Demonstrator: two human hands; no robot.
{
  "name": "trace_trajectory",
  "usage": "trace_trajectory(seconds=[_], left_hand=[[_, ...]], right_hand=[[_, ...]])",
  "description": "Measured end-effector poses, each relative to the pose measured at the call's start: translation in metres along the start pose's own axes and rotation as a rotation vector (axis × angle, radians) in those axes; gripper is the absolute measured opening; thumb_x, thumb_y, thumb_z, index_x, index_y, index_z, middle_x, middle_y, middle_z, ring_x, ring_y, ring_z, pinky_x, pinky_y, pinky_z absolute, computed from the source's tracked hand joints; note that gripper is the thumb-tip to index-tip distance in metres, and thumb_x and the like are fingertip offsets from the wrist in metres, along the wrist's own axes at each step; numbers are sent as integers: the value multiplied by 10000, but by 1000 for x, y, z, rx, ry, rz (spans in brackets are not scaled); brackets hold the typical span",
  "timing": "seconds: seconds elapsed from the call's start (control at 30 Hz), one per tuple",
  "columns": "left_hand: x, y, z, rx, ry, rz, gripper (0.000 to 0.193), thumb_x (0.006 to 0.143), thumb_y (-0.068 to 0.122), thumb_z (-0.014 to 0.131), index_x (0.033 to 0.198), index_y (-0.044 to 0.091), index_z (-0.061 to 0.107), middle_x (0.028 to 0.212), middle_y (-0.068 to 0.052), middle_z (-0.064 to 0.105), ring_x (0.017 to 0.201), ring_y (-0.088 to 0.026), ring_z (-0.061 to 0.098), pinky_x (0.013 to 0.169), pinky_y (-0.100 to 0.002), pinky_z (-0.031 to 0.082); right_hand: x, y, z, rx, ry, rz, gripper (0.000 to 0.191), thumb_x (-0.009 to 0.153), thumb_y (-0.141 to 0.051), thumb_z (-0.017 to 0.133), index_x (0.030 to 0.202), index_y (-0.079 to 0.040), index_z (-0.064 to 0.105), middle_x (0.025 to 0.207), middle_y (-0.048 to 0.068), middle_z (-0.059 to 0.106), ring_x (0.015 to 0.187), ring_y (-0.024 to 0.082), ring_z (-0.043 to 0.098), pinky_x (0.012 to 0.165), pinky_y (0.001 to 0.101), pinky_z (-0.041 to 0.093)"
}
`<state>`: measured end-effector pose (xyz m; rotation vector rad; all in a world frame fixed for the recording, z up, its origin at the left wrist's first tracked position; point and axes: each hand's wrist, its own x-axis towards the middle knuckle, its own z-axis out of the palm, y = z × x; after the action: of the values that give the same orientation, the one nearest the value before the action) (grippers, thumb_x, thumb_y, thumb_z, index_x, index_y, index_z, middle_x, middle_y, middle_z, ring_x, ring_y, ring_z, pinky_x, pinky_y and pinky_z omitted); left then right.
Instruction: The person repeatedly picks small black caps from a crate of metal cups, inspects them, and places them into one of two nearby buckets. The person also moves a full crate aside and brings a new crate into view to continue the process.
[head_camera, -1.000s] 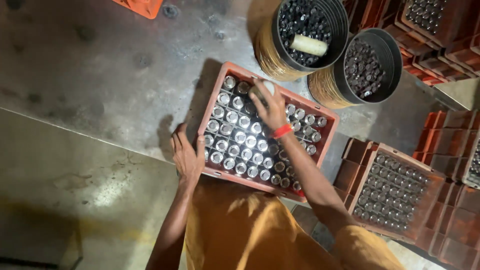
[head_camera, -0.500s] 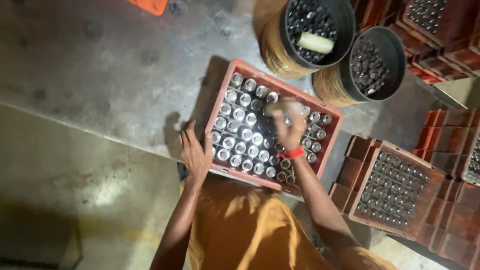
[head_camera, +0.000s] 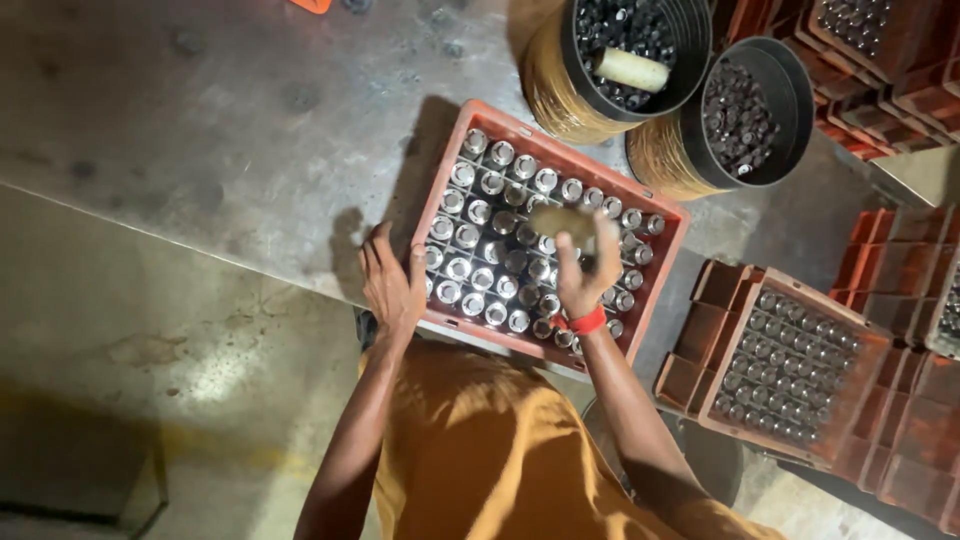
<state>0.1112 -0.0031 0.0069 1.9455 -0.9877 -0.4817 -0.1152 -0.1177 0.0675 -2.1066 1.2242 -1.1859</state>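
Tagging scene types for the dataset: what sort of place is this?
Probably a bottling or bottle-sorting workshop. Red plastic crate full of capped bottles on a metal table, more stacked crates beside it, and two drums of loose caps. The right hand holds a tool over the bottles.

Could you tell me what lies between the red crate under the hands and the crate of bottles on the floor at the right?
In the head view, only bare grey floor separates the red crate from the floor crate.
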Motion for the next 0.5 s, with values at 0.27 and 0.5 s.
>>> trace_trajectory(seconds=[0.27, 0.5], left_hand=[[0, 0, -1, -20, -11, 9, 570, 1036, 406, 587, 1434, 11, 481, 1363, -268, 557, 1237, -472, 518, 1008, -561, 433], [-1, 1, -3, -10, -28, -4, 563, 1048, 410, 578, 1424, 1, 482, 1356, -267, 557, 1231, -472, 521, 1008, -563, 437]], right_hand=[[-23, -19, 11, 15, 60, -160, 294, 954, -79, 762, 1214, -67, 626, 1161, 118, 671, 1104, 284, 677, 974, 375, 547], [-35, -13, 0, -90, -34, -194, 333, 954, -65, 772, 1245, 15, 632, 1188, 172, 696, 1121, 312, 678, 970, 427, 545]])
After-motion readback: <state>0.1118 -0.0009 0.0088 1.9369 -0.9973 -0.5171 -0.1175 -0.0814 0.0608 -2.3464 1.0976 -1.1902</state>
